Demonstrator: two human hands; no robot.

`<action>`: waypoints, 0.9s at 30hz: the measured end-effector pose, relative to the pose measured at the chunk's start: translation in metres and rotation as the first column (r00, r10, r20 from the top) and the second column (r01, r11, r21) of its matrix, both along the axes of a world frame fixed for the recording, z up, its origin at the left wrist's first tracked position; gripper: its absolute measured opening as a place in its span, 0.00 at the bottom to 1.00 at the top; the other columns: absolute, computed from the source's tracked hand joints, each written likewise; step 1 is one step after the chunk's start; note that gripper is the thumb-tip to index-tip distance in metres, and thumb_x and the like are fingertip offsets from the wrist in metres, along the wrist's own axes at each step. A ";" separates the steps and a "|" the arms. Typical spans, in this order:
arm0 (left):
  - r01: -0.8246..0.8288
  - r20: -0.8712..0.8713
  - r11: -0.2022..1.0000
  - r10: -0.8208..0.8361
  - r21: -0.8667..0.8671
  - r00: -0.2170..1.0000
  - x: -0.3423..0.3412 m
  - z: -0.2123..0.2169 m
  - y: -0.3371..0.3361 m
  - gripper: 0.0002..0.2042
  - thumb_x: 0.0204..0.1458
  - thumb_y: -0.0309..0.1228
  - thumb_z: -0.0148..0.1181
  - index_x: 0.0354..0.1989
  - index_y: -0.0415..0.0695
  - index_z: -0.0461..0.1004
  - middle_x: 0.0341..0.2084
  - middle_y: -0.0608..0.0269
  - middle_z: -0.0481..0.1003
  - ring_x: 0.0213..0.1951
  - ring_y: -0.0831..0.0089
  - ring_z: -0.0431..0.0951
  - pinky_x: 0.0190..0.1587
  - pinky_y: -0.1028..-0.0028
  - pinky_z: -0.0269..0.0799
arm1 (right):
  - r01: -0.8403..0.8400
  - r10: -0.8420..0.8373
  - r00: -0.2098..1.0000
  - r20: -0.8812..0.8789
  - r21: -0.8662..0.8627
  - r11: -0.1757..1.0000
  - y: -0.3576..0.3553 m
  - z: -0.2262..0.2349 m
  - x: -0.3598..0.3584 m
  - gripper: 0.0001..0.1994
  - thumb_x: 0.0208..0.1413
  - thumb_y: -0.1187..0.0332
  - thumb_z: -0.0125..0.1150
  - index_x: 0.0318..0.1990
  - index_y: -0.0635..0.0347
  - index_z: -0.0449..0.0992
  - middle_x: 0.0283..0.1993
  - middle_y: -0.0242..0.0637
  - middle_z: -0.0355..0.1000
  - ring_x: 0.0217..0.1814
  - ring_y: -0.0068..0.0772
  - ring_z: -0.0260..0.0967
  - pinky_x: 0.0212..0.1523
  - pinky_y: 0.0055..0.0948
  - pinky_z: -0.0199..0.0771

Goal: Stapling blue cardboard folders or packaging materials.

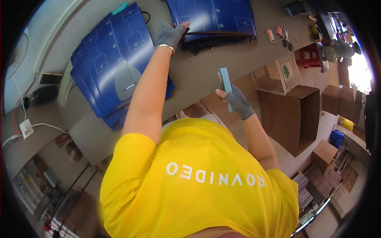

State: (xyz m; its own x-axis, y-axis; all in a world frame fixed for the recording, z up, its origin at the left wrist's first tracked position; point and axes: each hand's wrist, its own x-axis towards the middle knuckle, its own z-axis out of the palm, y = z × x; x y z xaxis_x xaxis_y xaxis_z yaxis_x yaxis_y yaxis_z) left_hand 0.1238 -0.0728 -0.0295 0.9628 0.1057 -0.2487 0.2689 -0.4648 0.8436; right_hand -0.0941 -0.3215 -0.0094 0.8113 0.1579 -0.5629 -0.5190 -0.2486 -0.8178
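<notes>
My left hand (170,35), in a grey glove with bare fingertips, is closed at the left corner of a stack of flat blue printed pieces (216,20) that look like paper bags. Its fingers pinch the edge of the top one. A light blue stapler (225,81) stands upright in my right hand (239,104), gloved the same way, its fingers wrapped round the lower part. That hand is in front of the table edge, apart from the stack. Under my left forearm, a second, fanned pile of the same blue pieces (113,55) covers the table's left side.
Scissors (287,41) and small orange-and-white boxes (270,36) lie right of the stack on the grey table (198,73). Beyond the table edge are a beige plastic crate (278,75) and an open cardboard box (285,115). A phone (50,79) lies far left, near a power strip (27,129).
</notes>
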 end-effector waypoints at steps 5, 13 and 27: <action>0.113 -0.175 0.992 -0.122 -0.059 0.977 0.002 -0.011 0.003 0.19 0.47 0.44 0.66 0.33 0.37 0.74 0.26 0.54 0.77 0.30 0.67 0.78 0.35 0.69 0.73 | -0.003 0.004 1.000 0.009 -0.043 0.999 0.004 0.009 -0.010 0.22 0.54 0.55 0.63 0.48 0.62 0.69 0.42 0.38 0.69 0.46 0.31 0.67 0.49 0.28 0.68; 0.160 -0.361 0.864 -0.359 -0.478 0.860 -0.042 -0.006 0.004 0.12 0.53 0.36 0.59 0.32 0.37 0.73 0.27 0.56 0.77 0.29 0.70 0.78 0.33 0.72 0.76 | 0.000 -0.006 0.999 0.044 0.123 0.992 0.024 0.003 -0.009 0.18 0.58 0.60 0.59 0.49 0.63 0.68 0.39 0.34 0.68 0.42 0.27 0.66 0.45 0.26 0.69; 0.331 -0.102 0.654 -0.532 -0.681 0.841 -0.142 -0.031 -0.007 0.11 0.53 0.33 0.48 0.32 0.42 0.77 0.30 0.68 0.74 0.34 0.77 0.72 0.43 0.74 0.69 | -0.020 0.024 0.995 -0.092 0.047 0.999 0.045 0.003 0.012 0.17 0.57 0.64 0.59 0.52 0.63 0.71 0.31 0.32 0.71 0.30 0.21 0.68 0.33 0.22 0.70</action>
State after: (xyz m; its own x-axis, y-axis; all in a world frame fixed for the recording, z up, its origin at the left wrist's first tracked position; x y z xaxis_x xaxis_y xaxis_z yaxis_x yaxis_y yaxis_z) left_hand -0.0184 -0.0799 -0.0602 0.7381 -0.5768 -0.3501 0.4335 0.0077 0.9011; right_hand -0.0823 -0.2762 -0.0059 0.7523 0.2024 -0.6269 -0.5875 -0.2243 -0.7775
